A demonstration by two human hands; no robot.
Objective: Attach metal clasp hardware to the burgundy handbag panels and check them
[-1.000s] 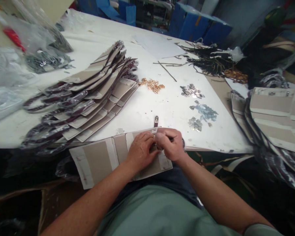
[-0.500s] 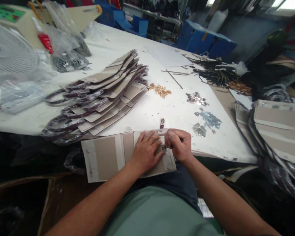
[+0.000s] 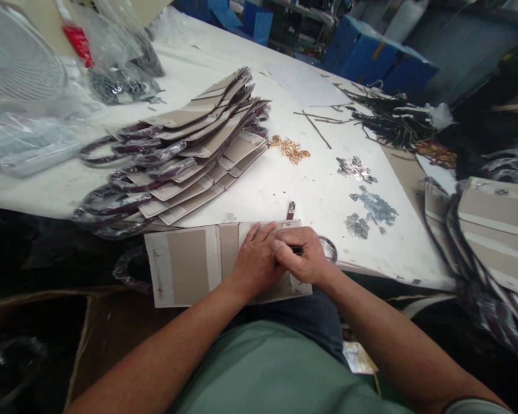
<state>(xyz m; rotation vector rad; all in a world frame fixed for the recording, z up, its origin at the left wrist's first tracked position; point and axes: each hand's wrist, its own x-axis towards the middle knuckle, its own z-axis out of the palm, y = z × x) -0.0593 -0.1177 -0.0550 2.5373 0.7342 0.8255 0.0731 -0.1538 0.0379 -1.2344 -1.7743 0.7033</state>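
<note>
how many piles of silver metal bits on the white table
3: one pile farthest from the hands, a bluish one nearer, and a small one closest to the right hand. The gold pile isn't counted; more may lie in the bags at far left.

1. No readable text, label, brand, number or sign appears anywhere.
2. The flat grey-and-white card bag panel (image 3: 190,261) under the hands carries no legible print.
3. The blue boxes (image 3: 371,57) show no legible lettering.

Green short-sleeved shirt (image 3: 280,368), dark blue trousers (image 3: 304,319), bare forearms
</note>
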